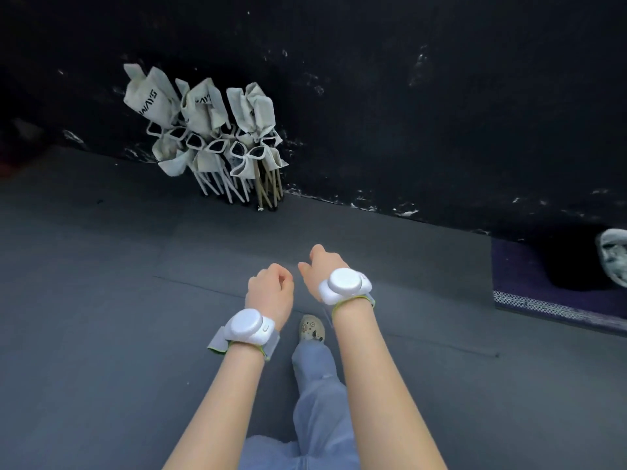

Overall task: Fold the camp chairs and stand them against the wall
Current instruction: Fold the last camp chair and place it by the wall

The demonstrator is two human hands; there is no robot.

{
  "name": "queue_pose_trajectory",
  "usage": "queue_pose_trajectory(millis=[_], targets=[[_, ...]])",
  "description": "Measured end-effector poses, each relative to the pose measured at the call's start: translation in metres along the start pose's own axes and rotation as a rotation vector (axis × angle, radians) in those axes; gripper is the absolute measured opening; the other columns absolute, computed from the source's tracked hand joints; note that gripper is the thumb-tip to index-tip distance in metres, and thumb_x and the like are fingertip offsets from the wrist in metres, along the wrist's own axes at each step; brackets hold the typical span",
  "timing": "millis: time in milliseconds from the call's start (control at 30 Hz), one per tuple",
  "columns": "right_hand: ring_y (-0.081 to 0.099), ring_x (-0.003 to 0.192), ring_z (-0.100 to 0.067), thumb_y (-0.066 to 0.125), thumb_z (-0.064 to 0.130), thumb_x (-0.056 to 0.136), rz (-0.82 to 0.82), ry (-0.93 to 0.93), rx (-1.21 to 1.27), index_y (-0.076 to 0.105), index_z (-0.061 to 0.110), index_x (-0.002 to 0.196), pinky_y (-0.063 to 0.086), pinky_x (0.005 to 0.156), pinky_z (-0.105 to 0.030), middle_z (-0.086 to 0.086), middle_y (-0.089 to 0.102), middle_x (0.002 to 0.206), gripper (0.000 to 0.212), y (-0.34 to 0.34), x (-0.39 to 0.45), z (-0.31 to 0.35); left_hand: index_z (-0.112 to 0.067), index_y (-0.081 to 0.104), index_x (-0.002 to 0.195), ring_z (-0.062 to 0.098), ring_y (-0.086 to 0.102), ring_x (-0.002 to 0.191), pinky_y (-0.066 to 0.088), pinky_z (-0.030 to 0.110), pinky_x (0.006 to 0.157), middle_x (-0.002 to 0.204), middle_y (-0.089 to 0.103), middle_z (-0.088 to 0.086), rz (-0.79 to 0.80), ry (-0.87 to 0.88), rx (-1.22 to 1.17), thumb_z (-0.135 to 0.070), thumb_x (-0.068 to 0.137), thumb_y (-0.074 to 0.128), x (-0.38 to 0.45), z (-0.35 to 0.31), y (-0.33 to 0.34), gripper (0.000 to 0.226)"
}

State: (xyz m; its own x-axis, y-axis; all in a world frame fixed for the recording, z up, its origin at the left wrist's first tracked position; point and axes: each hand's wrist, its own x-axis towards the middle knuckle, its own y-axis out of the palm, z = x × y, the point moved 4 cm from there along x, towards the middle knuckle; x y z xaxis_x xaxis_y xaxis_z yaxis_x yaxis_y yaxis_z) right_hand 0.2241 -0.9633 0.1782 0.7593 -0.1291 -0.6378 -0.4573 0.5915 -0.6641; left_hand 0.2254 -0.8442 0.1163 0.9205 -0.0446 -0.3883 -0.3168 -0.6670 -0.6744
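Observation:
Three folded camp chairs (pixel 210 137) with off-white fabric lean upright against the black wall (pixel 407 96) at the upper left; two have white legs, the right one tan legs. My left hand (pixel 269 288) and my right hand (pixel 322 269) hang in front of me over the grey floor, well short of the chairs. Both hold nothing, fingers loosely curled. Each wrist wears a white round device on a strap.
Grey floor (pixel 101 300) stretches from the wall towards me. A purple mat (pixel 543 283) with a patterned edge lies at the right, with a pale shoe-like object (pixel 614 256) at the frame's edge. My foot in a light clog (pixel 312 329) is below the hands.

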Motion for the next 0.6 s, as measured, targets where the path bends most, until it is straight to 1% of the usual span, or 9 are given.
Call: queue_pose_trajectory(millis=[100, 133, 200, 267, 300, 333, 433, 533, 600], targets=[[0.057, 0.113, -0.033, 0.035, 0.029, 0.101, -0.036, 0.012, 0.057, 0.041, 0.008, 0.128, 0.035, 0.074, -0.03, -0.013, 0.057, 0.128, 0.035, 0.037, -0.04, -0.019, -0.016, 0.061, 0.097, 0.032, 0.046, 0.108, 0.039, 0.033, 0.083, 0.107, 0.06, 0.007, -0.054, -0.022, 0.033, -0.016, 0.092, 0.042, -0.051, 0.025, 0.005, 0.02], [0.057, 0.113, -0.034, 0.036, 0.029, 0.101, -0.062, 0.026, 0.086, 0.041, 0.007, 0.128, 0.035, 0.075, -0.03, -0.014, 0.056, 0.128, 0.035, 0.061, -0.072, -0.032, -0.016, 0.062, 0.098, 0.033, 0.045, 0.11, 0.037, 0.032, 0.084, 0.11, 0.059, 0.008, -0.066, -0.029, 0.048, -0.016, 0.092, 0.042, -0.087, 0.042, 0.009, 0.021], [0.058, 0.113, -0.035, 0.037, 0.027, 0.101, -0.108, 0.058, 0.117, 0.04, 0.006, 0.128, 0.036, 0.076, -0.03, -0.015, 0.056, 0.127, 0.035, 0.078, -0.092, -0.047, -0.017, 0.062, 0.098, 0.033, 0.045, 0.113, 0.032, 0.03, 0.084, 0.114, 0.059, 0.008, -0.09, -0.033, 0.047, -0.016, 0.091, 0.043, -0.109, 0.06, 0.014, 0.02], [0.058, 0.111, -0.035, 0.038, 0.027, 0.1, -0.084, 0.07, 0.105, 0.04, 0.005, 0.128, 0.04, 0.078, -0.033, -0.016, 0.056, 0.127, 0.036, 0.112, -0.131, -0.065, -0.016, 0.061, 0.099, 0.034, 0.044, 0.114, 0.031, 0.03, 0.085, 0.115, 0.058, 0.009, -0.077, -0.063, 0.07, -0.015, 0.091, 0.043, -0.158, 0.081, 0.022, 0.021], [0.059, 0.111, -0.035, 0.04, 0.028, 0.1, -0.055, 0.075, 0.101, 0.039, 0.005, 0.128, 0.043, 0.082, -0.034, -0.016, 0.056, 0.127, 0.037, 0.13, -0.156, -0.075, -0.015, 0.061, 0.1, 0.035, 0.043, 0.113, 0.034, 0.032, 0.087, 0.116, 0.058, 0.01, -0.064, -0.087, 0.073, -0.015, 0.09, 0.043, -0.19, 0.091, 0.025, 0.021], [0.059, 0.111, -0.035, 0.041, 0.03, 0.099, -0.032, 0.089, 0.098, 0.04, 0.005, 0.128, 0.045, 0.087, -0.036, -0.016, 0.056, 0.128, 0.038, 0.138, -0.16, -0.08, -0.015, 0.061, 0.101, 0.035, 0.043, 0.113, 0.036, 0.034, 0.09, 0.116, 0.057, 0.011, -0.06, -0.105, 0.061, -0.015, 0.091, 0.042, -0.198, 0.097, 0.03, 0.022], [0.057, 0.114, -0.035, 0.041, 0.032, 0.098, -0.024, 0.117, 0.106, 0.04, 0.006, 0.129, 0.044, 0.094, -0.037, -0.014, 0.054, 0.13, 0.04, 0.158, -0.223, -0.109, -0.016, 0.059, 0.103, 0.035, 0.044, 0.113, 0.042, 0.039, 0.093, 0.116, 0.057, 0.01, 0.06, -0.12, 0.117, -0.016, 0.091, 0.04, -0.276, 0.099, 0.044, 0.022], [0.057, 0.113, -0.036, 0.04, 0.029, 0.099, -0.084, 0.126, 0.127, 0.041, 0.005, 0.128, 0.045, 0.091, -0.036, -0.016, 0.054, 0.129, 0.037, 0.158, -0.258, -0.128, -0.019, 0.057, 0.1, 0.033, 0.045, 0.111, 0.043, 0.039, 0.092, 0.114, 0.06, 0.008, 0.14, -0.094, 0.153, -0.017, 0.091, 0.039, -0.31, 0.098, 0.062, 0.02], [0.057, 0.113, -0.036, 0.039, 0.028, 0.1, -0.107, 0.13, 0.128, 0.04, 0.005, 0.128, 0.045, 0.089, -0.035, -0.016, 0.054, 0.128, 0.037, 0.162, -0.282, -0.144, -0.017, 0.057, 0.103, 0.032, 0.046, 0.111, 0.044, 0.04, 0.092, 0.113, 0.061, 0.007, 0.161, -0.069, 0.17, -0.017, 0.092, 0.038, -0.335, 0.093, 0.076, 0.022]])
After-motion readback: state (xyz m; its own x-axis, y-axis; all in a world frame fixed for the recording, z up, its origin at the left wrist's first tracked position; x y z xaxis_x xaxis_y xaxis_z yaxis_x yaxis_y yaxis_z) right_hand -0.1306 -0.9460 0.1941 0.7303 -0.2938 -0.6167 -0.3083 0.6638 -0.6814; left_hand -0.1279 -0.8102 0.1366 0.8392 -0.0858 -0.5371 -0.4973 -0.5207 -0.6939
